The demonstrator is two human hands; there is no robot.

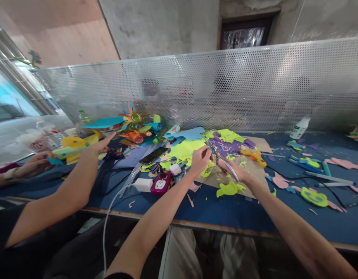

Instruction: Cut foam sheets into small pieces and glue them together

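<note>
On the blue surface (196,213), many yellow-green scraps (184,150) are crowding around my hands; a phone (154,155) and a purple device (161,183) lie to the left, and a bottle (300,129) is far to the right. My right hand (242,174) grips the silver scissors (231,169), whose blades reach just beside my left hand (200,159). Its fingers are closed together; what they pinch, I cannot tell.
</note>
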